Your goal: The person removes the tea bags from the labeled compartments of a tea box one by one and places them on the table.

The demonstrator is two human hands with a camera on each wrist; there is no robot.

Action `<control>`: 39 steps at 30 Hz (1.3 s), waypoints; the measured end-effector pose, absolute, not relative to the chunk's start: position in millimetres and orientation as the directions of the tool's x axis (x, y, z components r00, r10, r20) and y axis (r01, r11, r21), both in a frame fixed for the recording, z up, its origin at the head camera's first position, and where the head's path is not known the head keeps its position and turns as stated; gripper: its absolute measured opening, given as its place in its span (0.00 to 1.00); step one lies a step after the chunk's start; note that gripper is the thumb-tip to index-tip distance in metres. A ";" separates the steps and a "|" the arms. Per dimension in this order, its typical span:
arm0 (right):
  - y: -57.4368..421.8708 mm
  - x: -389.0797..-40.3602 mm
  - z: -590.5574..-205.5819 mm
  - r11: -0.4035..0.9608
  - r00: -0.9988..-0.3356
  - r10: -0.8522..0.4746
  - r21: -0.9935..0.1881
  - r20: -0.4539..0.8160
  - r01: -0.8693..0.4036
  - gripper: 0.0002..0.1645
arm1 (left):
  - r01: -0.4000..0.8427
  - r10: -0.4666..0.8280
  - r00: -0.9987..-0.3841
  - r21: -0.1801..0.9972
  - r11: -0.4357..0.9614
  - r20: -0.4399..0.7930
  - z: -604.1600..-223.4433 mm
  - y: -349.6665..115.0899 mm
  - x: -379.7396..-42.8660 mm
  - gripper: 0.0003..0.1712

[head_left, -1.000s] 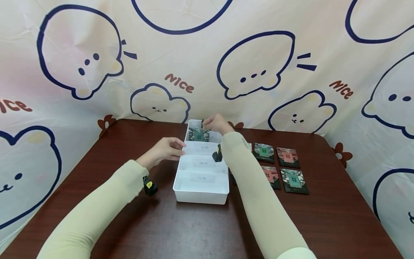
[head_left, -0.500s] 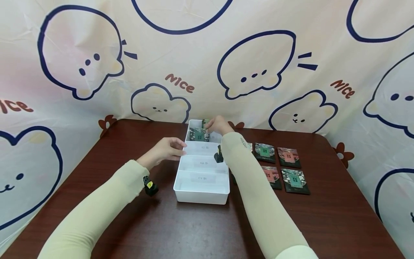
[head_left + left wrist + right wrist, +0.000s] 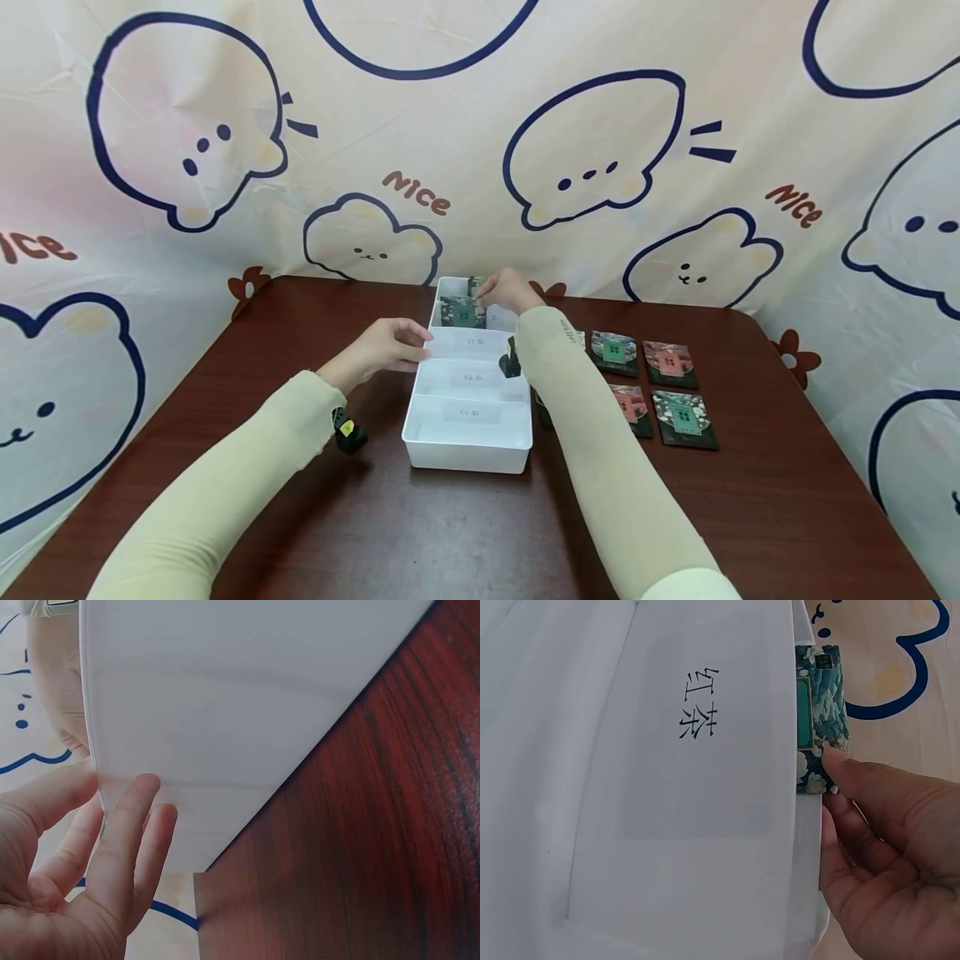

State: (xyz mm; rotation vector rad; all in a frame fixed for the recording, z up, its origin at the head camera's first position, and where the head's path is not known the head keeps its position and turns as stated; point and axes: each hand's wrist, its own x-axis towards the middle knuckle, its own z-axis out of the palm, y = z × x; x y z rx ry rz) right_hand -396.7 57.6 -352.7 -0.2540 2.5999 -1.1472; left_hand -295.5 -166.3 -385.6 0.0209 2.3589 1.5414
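A long white divided box (image 3: 467, 457) stands on the table, its dividers bearing Chinese labels. My right hand (image 3: 508, 289) reaches into the farthest compartment and pinches the right edge of a green floral tea packet (image 3: 462, 312). In the right wrist view the packet (image 3: 821, 712) stands partly hidden behind the divider labelled 红茶 (image 3: 705, 772), with the thumb on its face. My left hand (image 3: 382, 346) touches the box's left side. The left wrist view shows two of its fingertips (image 3: 146, 784) against the outer wall (image 3: 210, 735) and the thumb at the rim.
Right of the box lie several flat tea packets, among them a green one (image 3: 684, 419) and a red one (image 3: 669, 364); some are partly covered by the right sleeve (image 3: 592, 417). Behind the held packet, another greenish packet (image 3: 475, 284) shows in the box. A patterned cloth (image 3: 480, 150) hangs behind the table.
My right hand has shifted slightly to the right, so more of the packet at the back shows. My left hand and the box look unmoved.
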 end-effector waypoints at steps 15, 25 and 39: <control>60.0 -396.8 -354.4 0.640 -0.943 -0.274 -0.768 -0.186 -0.034 0.09 | -0.165 0.186 -0.947 0.891 0.424 -0.264 -385.2 -166.3 -295.3 0.22; 60.1 -396.6 -352.6 0.644 -0.943 -0.262 -0.765 -0.205 -0.013 0.09 | -0.172 0.182 -0.946 0.890 0.422 -0.269 -384.6 -165.8 -295.0 0.22; 60.4 -397.7 -352.6 0.651 -0.944 -0.249 -0.759 -0.217 0.003 0.10 | -0.167 0.186 -0.945 0.888 0.428 -0.267 -384.4 -165.5 -294.8 0.23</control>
